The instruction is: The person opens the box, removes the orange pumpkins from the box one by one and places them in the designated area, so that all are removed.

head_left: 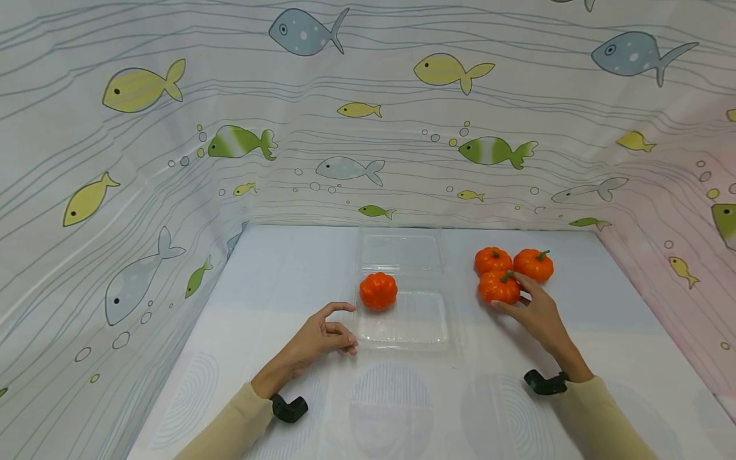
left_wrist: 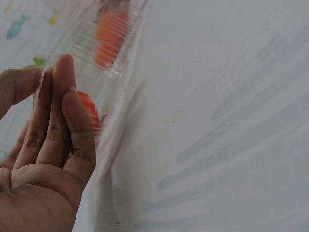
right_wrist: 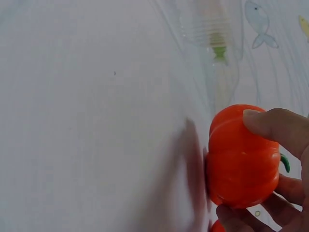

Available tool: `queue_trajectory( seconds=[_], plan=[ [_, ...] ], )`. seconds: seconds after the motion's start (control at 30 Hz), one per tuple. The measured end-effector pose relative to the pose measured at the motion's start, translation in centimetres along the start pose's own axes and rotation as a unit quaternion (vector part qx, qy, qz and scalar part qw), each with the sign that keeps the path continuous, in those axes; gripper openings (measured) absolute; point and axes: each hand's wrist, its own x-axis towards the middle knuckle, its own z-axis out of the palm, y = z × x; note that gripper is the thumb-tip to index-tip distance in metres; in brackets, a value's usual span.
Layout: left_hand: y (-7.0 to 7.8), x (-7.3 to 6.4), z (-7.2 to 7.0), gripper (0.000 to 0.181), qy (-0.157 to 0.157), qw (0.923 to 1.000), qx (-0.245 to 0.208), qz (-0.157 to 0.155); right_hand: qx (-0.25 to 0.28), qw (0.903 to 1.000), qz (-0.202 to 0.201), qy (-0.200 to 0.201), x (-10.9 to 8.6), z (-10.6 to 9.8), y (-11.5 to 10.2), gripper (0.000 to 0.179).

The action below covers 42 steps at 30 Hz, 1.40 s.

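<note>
My right hand (head_left: 537,313) pinches an orange toy pumpkin (right_wrist: 241,154) with a green stem, thumb on one side and fingers on the other. Two more toy pumpkins lie right behind it, one at the left (head_left: 492,259) and one at the right (head_left: 536,265). Another pumpkin (head_left: 378,291) sits at the back left of the base of a clear plastic clamshell container (head_left: 411,326), whose lid (head_left: 399,252) is folded back flat. Beside the container's left edge is my left hand (head_left: 322,338), fingers loosely bent, fingertips right at the rim.
A white table (head_left: 276,268) with pale printed patterns carries everything. Behind it and along both sides hangs a curtain (head_left: 402,185) printed with fish. Dark wrist cameras stick out from the left wrist (head_left: 289,409) and the right wrist (head_left: 545,383).
</note>
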Motion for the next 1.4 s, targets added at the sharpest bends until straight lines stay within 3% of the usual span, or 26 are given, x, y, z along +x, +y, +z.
queue_trajectory(
  seconds=[0.97, 1.4],
  plan=[
    [0.1, 0.0, 0.0, 0.071, -0.002, 1.0000, 0.008, -0.002, -0.010, 0.9993, 0.014, -0.034, 0.2, -0.4, 0.4, 0.100],
    [-0.1, 0.0, -0.1, 0.070, 0.000, 1.0000, 0.005, 0.002, -0.036, 0.9990, -0.009, 0.025, 0.3, -1.9, -1.8, 0.084]
  ],
)
